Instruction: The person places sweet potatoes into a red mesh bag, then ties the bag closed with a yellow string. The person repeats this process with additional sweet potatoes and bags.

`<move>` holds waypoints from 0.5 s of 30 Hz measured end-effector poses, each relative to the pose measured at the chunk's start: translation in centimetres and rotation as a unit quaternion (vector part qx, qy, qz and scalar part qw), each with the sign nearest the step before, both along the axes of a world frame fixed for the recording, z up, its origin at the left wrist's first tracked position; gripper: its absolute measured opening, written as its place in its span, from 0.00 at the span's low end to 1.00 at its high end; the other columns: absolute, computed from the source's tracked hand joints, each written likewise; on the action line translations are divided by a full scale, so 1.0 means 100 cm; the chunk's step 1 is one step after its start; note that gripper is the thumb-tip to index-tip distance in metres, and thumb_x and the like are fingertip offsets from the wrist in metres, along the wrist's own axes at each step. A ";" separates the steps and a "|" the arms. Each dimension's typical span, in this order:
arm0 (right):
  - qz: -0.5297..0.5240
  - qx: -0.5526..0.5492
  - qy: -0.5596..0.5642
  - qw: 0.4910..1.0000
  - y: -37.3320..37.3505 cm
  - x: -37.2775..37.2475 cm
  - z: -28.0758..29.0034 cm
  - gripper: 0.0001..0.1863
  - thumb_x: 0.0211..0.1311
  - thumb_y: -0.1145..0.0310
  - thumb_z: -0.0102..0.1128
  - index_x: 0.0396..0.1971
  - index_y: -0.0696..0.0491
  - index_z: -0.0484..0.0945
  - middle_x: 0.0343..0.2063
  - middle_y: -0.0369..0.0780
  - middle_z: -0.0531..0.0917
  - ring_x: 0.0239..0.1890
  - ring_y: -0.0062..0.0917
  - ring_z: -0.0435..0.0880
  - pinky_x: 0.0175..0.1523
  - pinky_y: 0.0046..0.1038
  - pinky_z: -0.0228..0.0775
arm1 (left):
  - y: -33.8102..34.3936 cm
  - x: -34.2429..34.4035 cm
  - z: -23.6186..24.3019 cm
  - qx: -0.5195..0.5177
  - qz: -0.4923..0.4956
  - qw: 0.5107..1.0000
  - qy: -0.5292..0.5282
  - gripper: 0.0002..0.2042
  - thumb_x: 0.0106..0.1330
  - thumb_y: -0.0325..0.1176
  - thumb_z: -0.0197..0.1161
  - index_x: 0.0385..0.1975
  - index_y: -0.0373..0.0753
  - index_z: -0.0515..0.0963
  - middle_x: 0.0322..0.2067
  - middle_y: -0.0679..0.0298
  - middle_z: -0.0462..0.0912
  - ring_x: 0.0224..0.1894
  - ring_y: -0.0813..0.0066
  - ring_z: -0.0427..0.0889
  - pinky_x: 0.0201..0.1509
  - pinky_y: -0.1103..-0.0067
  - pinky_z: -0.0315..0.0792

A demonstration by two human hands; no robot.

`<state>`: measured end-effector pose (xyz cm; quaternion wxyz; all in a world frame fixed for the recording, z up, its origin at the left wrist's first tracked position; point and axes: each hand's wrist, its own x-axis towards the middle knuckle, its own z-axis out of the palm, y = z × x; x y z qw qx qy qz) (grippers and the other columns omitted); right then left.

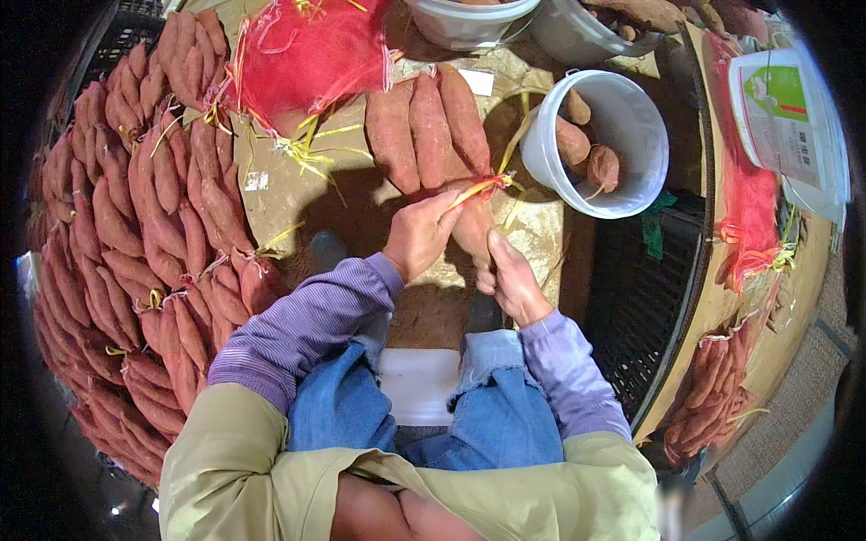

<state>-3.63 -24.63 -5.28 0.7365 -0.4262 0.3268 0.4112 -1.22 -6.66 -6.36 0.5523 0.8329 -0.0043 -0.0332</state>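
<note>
My left hand (419, 234) is closed on the red-and-yellow mouth (483, 187) of what looks like a mesh bag. My right hand (510, 275) grips a pale sweet potato (472, 225) just below that mouth; whether the potato is inside the mesh I cannot tell. Three reddish sweet potatoes (424, 126) lie side by side on the tan board (316, 198) beyond my hands. A white bucket (631, 144) with several sweet potatoes inside stands to the right of them. Red mesh bags (316, 54) with yellow ties lie at the top of the board.
Bagged sweet potatoes (126, 288) are heaped along the left. Two more buckets (469, 27) stand at the top. A black crate (640, 279) is at right, beside a ledge (785, 307) holding red mesh, a labelled bucket (767, 117) and another filled bag (708, 388).
</note>
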 end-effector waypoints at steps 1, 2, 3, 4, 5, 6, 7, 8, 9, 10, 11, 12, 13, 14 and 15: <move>-0.021 0.030 0.000 0.999 0.011 0.008 -0.014 0.15 0.72 0.51 0.46 0.40 0.48 0.70 0.19 0.29 0.65 0.16 0.15 0.59 0.21 0.19 0.52 | 0.000 -0.003 -0.001 0.030 -0.009 1.000 0.002 0.13 0.65 0.29 0.59 0.48 0.37 0.77 0.41 0.51 0.82 0.41 0.56 0.83 0.42 0.72 0.77; -0.048 0.068 -0.013 0.996 0.025 0.017 -0.019 0.15 0.73 0.53 0.44 0.40 0.50 0.70 0.20 0.30 0.66 0.17 0.15 0.59 0.23 0.18 0.52 | -0.001 -0.005 -0.004 0.038 -0.007 0.999 -0.006 0.13 0.64 0.29 0.60 0.48 0.37 0.77 0.39 0.51 0.82 0.39 0.55 0.83 0.41 0.71 0.77; -0.053 0.135 -0.047 0.988 0.029 0.018 -0.042 0.14 0.74 0.55 0.44 0.40 0.52 0.70 0.23 0.31 0.69 0.21 0.17 0.67 0.26 0.19 0.61 | -0.001 -0.006 -0.006 0.048 -0.020 0.999 -0.008 0.14 0.63 0.28 0.60 0.49 0.36 0.77 0.40 0.51 0.82 0.41 0.55 0.83 0.42 0.71 0.77; -0.099 0.096 -0.018 0.990 0.049 0.025 -0.043 0.14 0.73 0.57 0.45 0.41 0.52 0.70 0.26 0.31 0.72 0.26 0.18 0.71 0.30 0.21 0.66 | 0.000 -0.007 -0.003 0.059 -0.032 0.998 -0.007 0.14 0.63 0.27 0.59 0.49 0.36 0.77 0.41 0.50 0.82 0.42 0.56 0.83 0.44 0.72 0.77; -0.145 0.055 0.009 0.988 0.065 0.033 -0.042 0.13 0.73 0.58 0.46 0.42 0.53 0.70 0.29 0.32 0.75 0.30 0.20 0.76 0.33 0.23 0.71 | 0.001 -0.006 0.001 0.069 -0.045 0.997 -0.009 0.15 0.63 0.26 0.59 0.50 0.35 0.77 0.42 0.49 0.82 0.43 0.56 0.83 0.46 0.73 0.77; -0.146 0.113 -0.020 0.983 0.065 0.035 -0.061 0.12 0.72 0.59 0.48 0.42 0.53 0.70 0.31 0.33 0.76 0.33 0.20 0.77 0.36 0.24 0.73 | 0.001 -0.005 0.005 0.086 -0.058 0.994 -0.034 0.15 0.61 0.25 0.60 0.49 0.36 0.77 0.41 0.49 0.82 0.42 0.55 0.83 0.45 0.71 0.78; -0.146 0.170 -0.050 0.973 0.062 0.032 -0.091 0.11 0.72 0.60 0.49 0.43 0.53 0.70 0.34 0.34 0.77 0.36 0.21 0.78 0.38 0.24 0.74 | 0.002 -0.003 0.007 0.089 -0.059 0.994 -0.036 0.15 0.61 0.24 0.60 0.49 0.36 0.77 0.40 0.50 0.82 0.42 0.55 0.83 0.44 0.71 0.78; -0.144 0.227 -0.076 0.960 0.065 0.033 -0.097 0.11 0.71 0.61 0.51 0.44 0.53 0.70 0.36 0.35 0.78 0.39 0.21 0.79 0.40 0.25 0.75 | 0.004 -0.003 0.007 0.093 -0.059 0.993 -0.035 0.16 0.60 0.24 0.60 0.49 0.36 0.77 0.40 0.50 0.82 0.41 0.55 0.83 0.44 0.71 0.78; -0.151 0.201 -0.074 0.965 0.065 0.029 -0.101 0.10 0.70 0.62 0.52 0.44 0.53 0.71 0.36 0.35 0.78 0.38 0.21 0.79 0.40 0.25 0.75 | 0.005 -0.003 0.007 0.098 -0.059 0.993 -0.034 0.16 0.59 0.24 0.60 0.49 0.36 0.77 0.40 0.50 0.82 0.41 0.55 0.83 0.44 0.71 0.78; -0.156 0.175 -0.070 0.970 0.072 0.030 -0.083 0.10 0.70 0.63 0.53 0.44 0.53 0.71 0.35 0.35 0.79 0.38 0.21 0.79 0.39 0.25 0.75 | 0.009 -0.006 0.003 0.119 -0.073 0.988 -0.062 0.16 0.59 0.25 0.61 0.49 0.35 0.77 0.40 0.52 0.82 0.40 0.56 0.83 0.43 0.71 0.78; -0.163 0.148 -0.070 0.973 0.074 0.032 -0.073 0.10 0.69 0.64 0.54 0.44 0.52 0.71 0.35 0.35 0.79 0.37 0.20 0.79 0.39 0.25 0.75 | 0.010 -0.006 0.002 0.125 -0.083 0.986 -0.071 0.16 0.59 0.25 0.61 0.49 0.35 0.77 0.39 0.52 0.82 0.39 0.57 0.84 0.43 0.71 0.78; -0.116 0.148 -0.077 0.979 0.066 0.032 -0.081 0.10 0.68 0.66 0.55 0.45 0.53 0.71 0.32 0.36 0.79 0.35 0.21 0.80 0.39 0.25 0.75 | 0.009 -0.008 0.002 0.132 -0.093 0.984 -0.080 0.16 0.59 0.25 0.61 0.49 0.35 0.77 0.39 0.52 0.82 0.39 0.57 0.84 0.43 0.71 0.78; -0.081 0.126 -0.125 0.981 0.066 0.040 -0.066 0.12 0.70 0.66 0.54 0.48 0.54 0.70 0.33 0.38 0.80 0.34 0.21 0.81 0.39 0.25 0.75 | 0.007 -0.009 0.002 0.137 -0.103 0.981 -0.088 0.16 0.59 0.25 0.61 0.48 0.35 0.77 0.39 0.53 0.83 0.39 0.57 0.84 0.43 0.71 0.78; -0.049 0.079 -0.151 0.984 0.066 0.041 -0.068 0.17 0.68 0.64 0.55 0.52 0.55 0.68 0.34 0.40 0.81 0.35 0.25 0.81 0.41 0.27 0.76 | 0.006 -0.009 0.006 0.127 -0.106 0.984 -0.066 0.15 0.59 0.25 0.61 0.47 0.35 0.77 0.38 0.53 0.83 0.38 0.58 0.84 0.42 0.71 0.79; -0.016 0.031 -0.176 0.984 0.068 0.043 -0.070 0.22 0.67 0.62 0.57 0.55 0.57 0.66 0.35 0.43 0.81 0.36 0.28 0.81 0.42 0.30 0.76 | 0.006 -0.011 0.004 0.126 -0.105 0.984 -0.074 0.15 0.59 0.26 0.61 0.47 0.35 0.77 0.38 0.53 0.83 0.38 0.58 0.84 0.42 0.71 0.79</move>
